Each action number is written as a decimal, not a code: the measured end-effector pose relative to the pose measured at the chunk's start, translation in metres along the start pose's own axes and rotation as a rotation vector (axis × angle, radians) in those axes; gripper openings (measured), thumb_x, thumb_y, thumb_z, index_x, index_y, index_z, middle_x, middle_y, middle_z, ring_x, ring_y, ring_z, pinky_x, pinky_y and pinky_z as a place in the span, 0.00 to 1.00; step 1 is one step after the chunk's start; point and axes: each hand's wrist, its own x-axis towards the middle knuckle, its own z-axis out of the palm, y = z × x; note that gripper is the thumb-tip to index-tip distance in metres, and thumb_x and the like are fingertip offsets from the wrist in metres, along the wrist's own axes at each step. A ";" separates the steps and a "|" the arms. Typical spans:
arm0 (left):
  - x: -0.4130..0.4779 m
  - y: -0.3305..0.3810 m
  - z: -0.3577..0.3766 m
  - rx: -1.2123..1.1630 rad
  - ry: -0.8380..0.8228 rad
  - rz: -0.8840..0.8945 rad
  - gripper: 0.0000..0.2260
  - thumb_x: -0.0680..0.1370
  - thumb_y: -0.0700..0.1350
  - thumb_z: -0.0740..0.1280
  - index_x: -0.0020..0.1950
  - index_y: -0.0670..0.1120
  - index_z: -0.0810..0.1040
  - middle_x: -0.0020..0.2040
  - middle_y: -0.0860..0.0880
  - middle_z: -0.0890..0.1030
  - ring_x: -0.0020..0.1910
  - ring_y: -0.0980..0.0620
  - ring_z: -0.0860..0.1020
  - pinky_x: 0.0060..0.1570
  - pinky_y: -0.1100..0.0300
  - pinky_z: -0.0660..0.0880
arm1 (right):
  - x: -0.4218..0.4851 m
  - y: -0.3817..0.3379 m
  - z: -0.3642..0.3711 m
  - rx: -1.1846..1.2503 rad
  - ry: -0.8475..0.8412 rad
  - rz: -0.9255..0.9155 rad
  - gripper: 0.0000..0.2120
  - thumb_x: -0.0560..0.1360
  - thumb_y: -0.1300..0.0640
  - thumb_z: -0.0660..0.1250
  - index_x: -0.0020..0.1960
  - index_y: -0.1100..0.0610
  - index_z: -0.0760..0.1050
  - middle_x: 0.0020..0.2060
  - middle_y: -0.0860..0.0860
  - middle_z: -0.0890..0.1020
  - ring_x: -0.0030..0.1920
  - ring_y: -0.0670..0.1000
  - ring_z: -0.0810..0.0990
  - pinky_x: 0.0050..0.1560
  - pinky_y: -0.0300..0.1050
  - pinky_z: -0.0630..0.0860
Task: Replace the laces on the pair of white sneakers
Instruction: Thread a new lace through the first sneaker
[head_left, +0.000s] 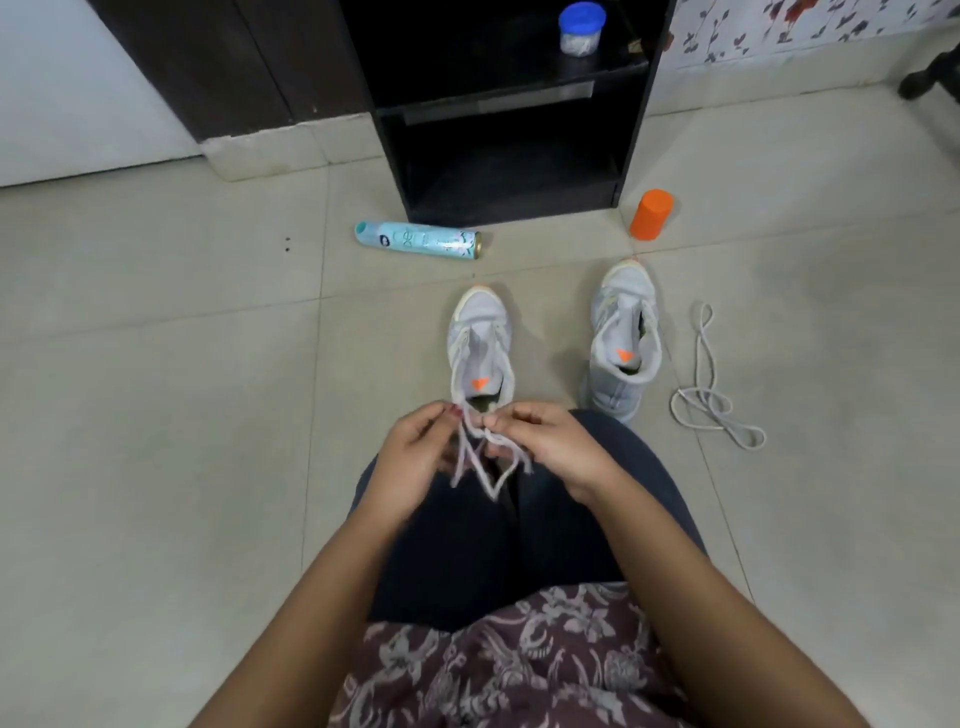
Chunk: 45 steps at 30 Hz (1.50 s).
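Two white sneakers stand on the tiled floor with toes pointing away from me. The left sneaker (480, 345) is right in front of my knees, and a white lace (491, 460) runs from its top eyelets. My left hand (415, 454) and my right hand (550, 441) meet just behind its heel, each pinching a strand of that lace, whose ends and a loop hang down over my dark trousers. The right sneaker (623, 338) stands apart to the right, its tongue up, with no hand near it. A loose white lace (711, 400) lies tangled on the floor to its right.
A teal spray can (418, 241) lies on its side beyond the left sneaker. An orange cylinder (651, 215) stands past the right one. A black shelf unit (509, 104) holds a blue-lidded jar (582, 28). A dark furniture foot (930, 78) is at the far right.
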 end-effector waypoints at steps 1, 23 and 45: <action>-0.006 -0.006 -0.007 -0.045 0.032 -0.044 0.12 0.82 0.41 0.59 0.41 0.42 0.78 0.33 0.46 0.82 0.30 0.49 0.79 0.30 0.60 0.73 | -0.004 0.004 0.001 -0.028 0.018 0.000 0.12 0.76 0.57 0.69 0.51 0.66 0.80 0.40 0.55 0.83 0.41 0.49 0.81 0.46 0.40 0.76; 0.018 -0.025 0.008 1.411 0.017 0.254 0.26 0.71 0.40 0.63 0.69 0.49 0.67 0.70 0.48 0.69 0.68 0.47 0.67 0.64 0.54 0.64 | -0.017 0.014 0.000 0.100 0.331 0.062 0.11 0.79 0.66 0.55 0.55 0.59 0.74 0.33 0.53 0.76 0.30 0.50 0.76 0.33 0.38 0.77; -0.036 0.045 0.034 -0.424 0.040 -0.109 0.08 0.79 0.41 0.64 0.46 0.44 0.82 0.47 0.44 0.84 0.47 0.48 0.82 0.50 0.55 0.77 | -0.064 -0.030 0.020 -0.432 0.479 -0.470 0.02 0.75 0.54 0.70 0.45 0.48 0.81 0.39 0.42 0.84 0.40 0.43 0.82 0.45 0.45 0.79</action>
